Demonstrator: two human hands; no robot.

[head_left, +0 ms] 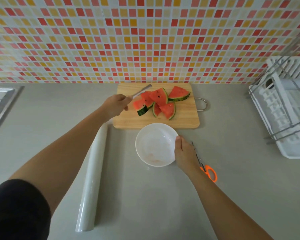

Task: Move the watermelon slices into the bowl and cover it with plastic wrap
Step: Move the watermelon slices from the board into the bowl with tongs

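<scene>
Smooth grey bench (163, 196): long plastic wrap roll (92, 177) lies left. Right hand (184, 153), grip clasping the rim of the round white bowl (152, 144), empty. Beyond, left hand (117, 105) pinches metal tongs (141, 91) beside wedge-shaped watermelon slices (160, 101) on a wooden board (185, 118).

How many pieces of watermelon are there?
5, all on the light wooden cutting board: front-left, behind it, tall middle, far right, front. A sixth sliver may hide between.
</scene>
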